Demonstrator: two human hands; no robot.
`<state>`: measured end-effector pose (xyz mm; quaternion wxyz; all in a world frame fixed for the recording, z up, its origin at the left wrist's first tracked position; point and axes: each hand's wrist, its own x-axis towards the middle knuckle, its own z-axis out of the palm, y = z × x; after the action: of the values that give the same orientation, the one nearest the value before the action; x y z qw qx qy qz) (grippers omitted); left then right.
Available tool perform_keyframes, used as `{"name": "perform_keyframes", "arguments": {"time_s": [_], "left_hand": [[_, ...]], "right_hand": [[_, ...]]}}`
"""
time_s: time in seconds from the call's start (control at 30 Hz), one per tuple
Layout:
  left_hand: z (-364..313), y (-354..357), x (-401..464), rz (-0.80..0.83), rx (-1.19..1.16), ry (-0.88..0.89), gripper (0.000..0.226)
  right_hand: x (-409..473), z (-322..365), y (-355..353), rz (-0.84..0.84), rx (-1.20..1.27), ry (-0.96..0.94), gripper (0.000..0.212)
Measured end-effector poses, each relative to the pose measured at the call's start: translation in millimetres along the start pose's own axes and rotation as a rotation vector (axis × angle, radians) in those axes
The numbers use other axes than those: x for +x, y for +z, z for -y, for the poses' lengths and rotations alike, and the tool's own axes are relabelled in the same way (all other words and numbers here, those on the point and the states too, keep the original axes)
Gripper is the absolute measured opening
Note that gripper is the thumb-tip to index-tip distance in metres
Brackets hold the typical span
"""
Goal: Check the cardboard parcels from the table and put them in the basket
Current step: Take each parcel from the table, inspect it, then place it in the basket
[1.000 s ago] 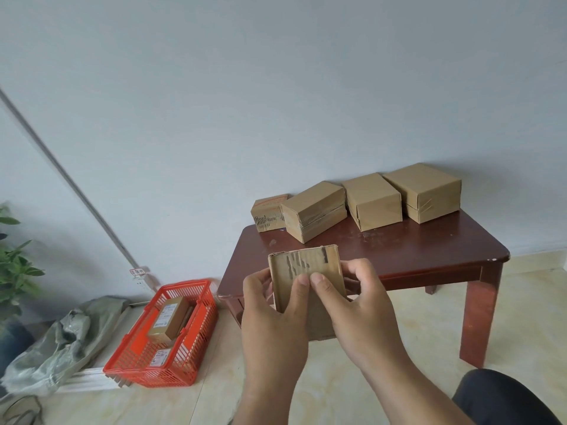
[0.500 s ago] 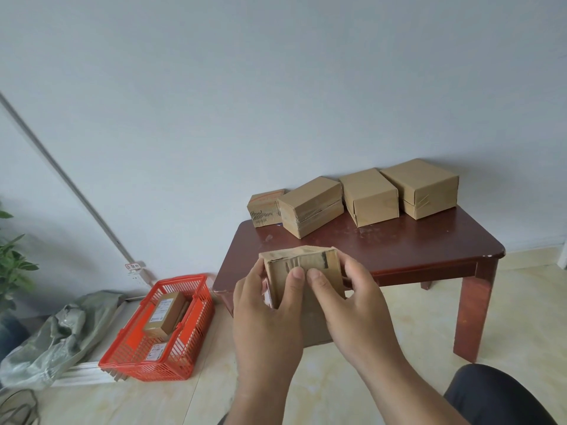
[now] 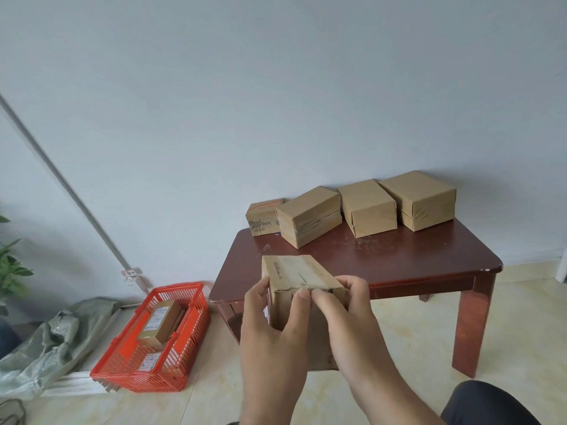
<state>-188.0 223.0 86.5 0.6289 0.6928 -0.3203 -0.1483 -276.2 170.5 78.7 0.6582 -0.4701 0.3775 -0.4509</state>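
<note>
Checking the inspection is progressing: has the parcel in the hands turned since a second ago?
Yes. The held parcel has tipped its top away toward the table; its broad face, then facing the camera, now faces up.

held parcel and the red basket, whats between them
Head view: only bare tiled floor lies between the held parcel, gripped by both hands, and the red basket; the table's corner sits just behind.

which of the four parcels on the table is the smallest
The leftmost parcel, at the table's back left corner by the wall. It is clearly smaller than the other three and has orange markings on top.
</note>
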Motion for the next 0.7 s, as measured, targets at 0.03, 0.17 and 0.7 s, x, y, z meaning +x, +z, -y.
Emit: {"name": "perform_keyframes", "arguments": {"time_s": [0.03,0.17,0.7], "left_hand": [[0,2,-2,0.007,-0.003,-0.007,0.043],[-3,7,-8,0.010,-0.052,-0.054,0.046],[7,10,-12,0.090,-0.030,0.060,0.058]], "right_hand": [[1,1,-1,-0.009,0.004,0.007,0.021],[3,4,-4,-0.025,0.022,0.022,0.016],[9,-15,-6,0.018,0.007,-0.008,0.041]]}}
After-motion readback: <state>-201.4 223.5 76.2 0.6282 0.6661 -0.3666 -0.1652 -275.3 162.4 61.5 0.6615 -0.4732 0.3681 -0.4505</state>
